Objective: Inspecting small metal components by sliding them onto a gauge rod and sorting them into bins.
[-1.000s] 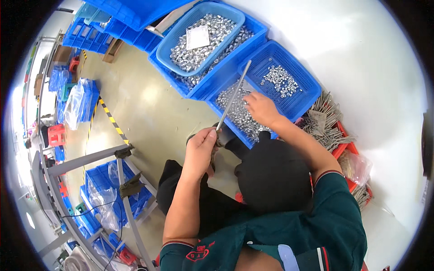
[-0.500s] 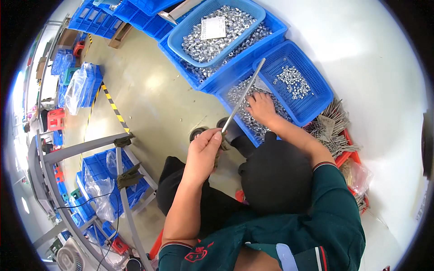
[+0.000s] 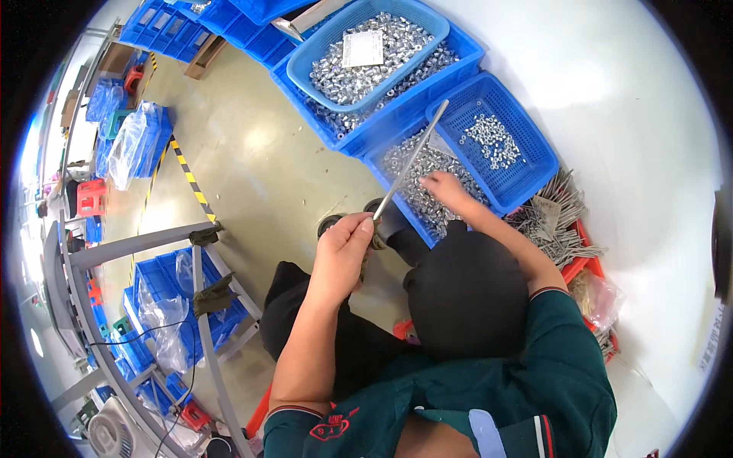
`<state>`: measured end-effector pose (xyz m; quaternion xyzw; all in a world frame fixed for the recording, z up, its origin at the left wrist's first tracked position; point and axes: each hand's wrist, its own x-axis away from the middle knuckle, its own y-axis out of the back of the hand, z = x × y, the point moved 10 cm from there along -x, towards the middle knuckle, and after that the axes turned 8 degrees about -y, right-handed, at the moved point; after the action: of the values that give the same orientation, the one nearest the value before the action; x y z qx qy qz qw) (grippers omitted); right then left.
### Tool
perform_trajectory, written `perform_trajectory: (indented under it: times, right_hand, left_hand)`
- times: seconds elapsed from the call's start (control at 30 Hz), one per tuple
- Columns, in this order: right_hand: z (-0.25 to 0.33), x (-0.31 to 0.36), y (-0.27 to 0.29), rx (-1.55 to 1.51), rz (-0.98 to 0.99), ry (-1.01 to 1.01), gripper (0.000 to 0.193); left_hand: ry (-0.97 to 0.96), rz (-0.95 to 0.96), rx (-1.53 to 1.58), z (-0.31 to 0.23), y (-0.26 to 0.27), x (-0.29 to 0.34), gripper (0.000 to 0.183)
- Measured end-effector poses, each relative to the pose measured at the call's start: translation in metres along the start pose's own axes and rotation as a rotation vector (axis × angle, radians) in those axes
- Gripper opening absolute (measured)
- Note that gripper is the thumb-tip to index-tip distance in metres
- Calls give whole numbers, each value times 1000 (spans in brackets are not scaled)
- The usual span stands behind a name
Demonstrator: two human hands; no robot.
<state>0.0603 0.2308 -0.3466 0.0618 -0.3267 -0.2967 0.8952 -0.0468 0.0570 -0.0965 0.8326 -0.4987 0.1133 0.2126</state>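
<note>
My left hand point(image 3: 345, 248) is closed around the lower end of a long thin metal rod point(image 3: 411, 156). The rod slants up and away to the right, across a blue bin of small shiny metal parts point(image 3: 435, 208). Over those parts is my right hand point(image 3: 449, 191), its thumb and fingers drawn together; whatever they may hold is too small to make out. Just beyond it stands a blue perforated basket point(image 3: 527, 179) with loose metal nuts point(image 3: 492, 141) in it.
Farther off, a light-blue basket point(image 3: 305, 72) full of metal parts sits in a larger blue bin point(image 3: 473, 57). Bundled metal rods point(image 3: 546, 229) lie in a red crate point(image 3: 580, 267) at right. A grey metal frame point(image 3: 137, 246) and blue crates point(image 3: 156, 278) stand at left.
My right hand has drawn its spread fingers together and lifted slightly off the small metal parts. My left hand keeps the rod in nearly the same place.
</note>
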Motion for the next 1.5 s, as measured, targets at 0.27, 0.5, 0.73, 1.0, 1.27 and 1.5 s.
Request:
perform_trajectory:
  times: [0.27,0.5,0.73,1.0,1.27,1.5]
  right_hand:
    - [29,32,-40,-1323,783,-503,31]
    - [8,18,-36,-1243,621,-439,32]
    - [51,42,-28,-1325,806,-441,25]
    - [121,76,14,-994,629,-302,27]
    - [176,102,58,-1080,531,-274,25]
    - [233,144,85,-965,504,-120,24]
  left_hand:
    - [99,-1,111,10,7,9,26]
    - [66,11,117,11,2,6,26]
    - [44,17,88,0,6,12,27]
    - [-1,-46,123,-2,28,26,25]
    - [-120,-35,73,-4,46,41,24]
    - [-181,11,155,1,51,55,26]
